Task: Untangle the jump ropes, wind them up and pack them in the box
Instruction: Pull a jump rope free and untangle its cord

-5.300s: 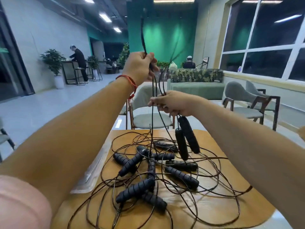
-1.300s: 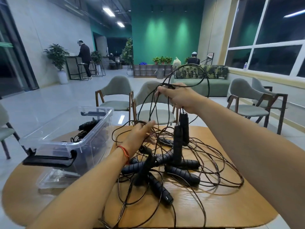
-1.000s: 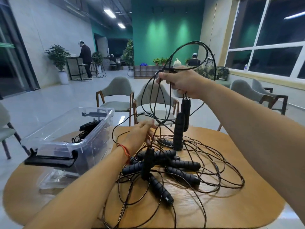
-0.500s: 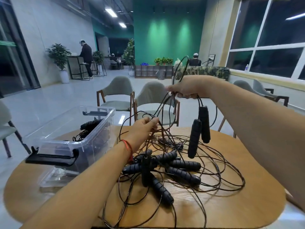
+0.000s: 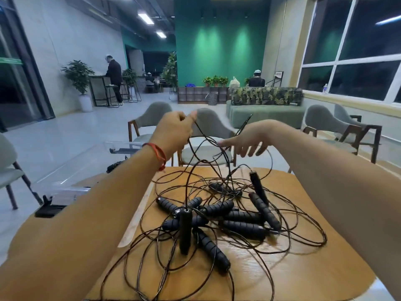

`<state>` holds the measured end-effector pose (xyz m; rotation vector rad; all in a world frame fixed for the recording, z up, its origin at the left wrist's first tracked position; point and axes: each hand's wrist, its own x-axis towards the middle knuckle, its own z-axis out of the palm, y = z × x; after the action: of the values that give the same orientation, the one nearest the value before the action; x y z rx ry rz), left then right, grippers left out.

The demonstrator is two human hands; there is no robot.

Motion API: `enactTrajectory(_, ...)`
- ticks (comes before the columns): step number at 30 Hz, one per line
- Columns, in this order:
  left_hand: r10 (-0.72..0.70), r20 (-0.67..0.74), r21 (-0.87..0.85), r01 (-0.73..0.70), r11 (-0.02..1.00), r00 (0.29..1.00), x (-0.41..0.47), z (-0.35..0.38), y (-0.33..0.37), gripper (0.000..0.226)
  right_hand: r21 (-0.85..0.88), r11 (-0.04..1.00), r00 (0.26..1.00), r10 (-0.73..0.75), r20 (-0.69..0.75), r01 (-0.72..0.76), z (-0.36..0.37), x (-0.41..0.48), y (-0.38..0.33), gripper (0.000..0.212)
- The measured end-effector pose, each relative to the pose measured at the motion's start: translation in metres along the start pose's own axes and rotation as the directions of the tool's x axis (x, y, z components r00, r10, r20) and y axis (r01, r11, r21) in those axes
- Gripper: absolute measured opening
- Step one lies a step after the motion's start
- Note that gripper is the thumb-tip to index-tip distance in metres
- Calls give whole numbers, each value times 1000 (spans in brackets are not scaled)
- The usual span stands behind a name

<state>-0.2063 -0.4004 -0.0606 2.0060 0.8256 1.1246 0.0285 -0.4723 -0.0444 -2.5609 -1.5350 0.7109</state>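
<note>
I'm on the untangling step. My left hand [image 5: 175, 131] pinches one cord [image 5: 186, 196] above the table [image 5: 303, 274], and its handle [image 5: 185, 227] dangles over the jump ropes [image 5: 227, 216] heaped mid-table. My right hand [image 5: 245, 142] is splayed and holds nothing. Next it should part the crossing loops. The box [image 5: 65, 177] sits at the table's left edge.

The surface [image 5: 303, 276] is wood, its grain showing under a glossy varnish that catches the ceiling lights. The handles [image 5: 211, 249] are black and matt, most of them ribbed like foam or rubber. The cords [image 5: 187, 192] are thin, dark and smooth with a slight sheen, like coated wire. The box [image 5: 71, 168] is clear glossy plastic with a black matt plastic latch [image 5: 50, 210]. The wristband [image 5: 159, 155] is red thread. The chairs [image 5: 217, 127] have grey matt cloth on wooden frames. The floor [image 5: 76, 131] is smooth and shiny.
</note>
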Motion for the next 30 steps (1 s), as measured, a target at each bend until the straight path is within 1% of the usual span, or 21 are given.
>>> enactTrajectory(2,15,-2,-2,-15,1000,1000,12,-7,16,41,-22,998,997,61,38,-61,-5,-9,-7,114)
enactTrajectory(4,51,-17,6,-51,999,999,24,-14,28,42,-32,997,991,71,114,-67,-11,-21,-15,116)
enactTrajectory(6,82,-60,-11,-83,996,995,35,-20,38,39,27,999,971,-27,236,21,-17,-32,-20,112)
enactTrajectory(8,76,-106,-61,-82,995,991,47,-25,45,37,202,968,916,-211,341,148,-25,-43,-20,110)
enactTrajectory(9,66,-120,-83,-77,994,991,53,-28,48,36,313,927,884,-315,347,207,-29,-47,-19,110)
enactTrajectory(10,62,-122,-93,-73,993,991,57,-30,51,35,423,868,858,-409,312,261,-31,-50,-20,107)
enactTrajectory(12,73,-97,-77,-81,994,993,63,-31,57,37,581,726,842,-525,123,367,-31,-50,-27,87)
enactTrajectory(13,90,-78,-64,-95,993,993,64,-31,61,38,595,674,846,-533,-20,439,-30,-47,-33,73)
enactTrajectory(14,110,-60,-50,-113,992,992,64,-30,64,38,553,662,844,-512,-160,506,-26,-44,-40,64)
enactTrajectory(15,137,-50,-36,-138,990,989,63,-28,69,38,479,681,832,-479,-281,554,-24,-41,-46,72)
enactTrajectory(16,164,-51,-22,-165,986,985,63,-26,71,38,398,721,820,-449,-355,567,-21,-38,-52,94)
enactTrajectory(18,210,-61,-18,-211,977,976,64,-23,76,36,285,794,817,-406,-410,537,-17,-37,-62,135)
enactTrajectory(19,222,-61,-24,-224,974,973,64,-22,77,35,255,805,810,-405,-423,536,-15,-37,-66,144)
enactTrajectory(20,229,-59,-27,-231,973,972,64,-22,77,34,241,808,799,-397,-451,537,-14,-36,-68,143)
enactTrajectory(21,234,-57,-21,-235,972,971,64,-21,76,34,242,806,778,-368,-509,540,-14,-34,-70,132)
enactTrajectory(23,244,-75,32,-242,970,967,65,-22,72,37,245,784,680,-285,-675,571,-11,-28,-73,98)
enactTrajectory(25,240,-100,89,-231,969,966,66,-24,67,40,157,763,513,-254,-820,627,-8,-22,-72,78)
enactTrajectory(27,217,-98,108,-207,972,971,67,-26,64,40,14,776,326,-249,-912,631,-4,-17,-70,74)
enactTrajectory(28,209,-93,111,-199,974,973,66,-27,64,40,-48,796,252,-247,-936,604,-2,-14,-70,77)
enactTrajectory(29,201,-83,99,-193,976,976,66,-27,65,40,-86,813,217,-254,-942,575,-1,-12,-71,82)
enactTrajectory(30,192,-71,56,-188,981,979,64,-28,67,40,-78,828,257,-260,-931,555,-1,-11,-72,91)
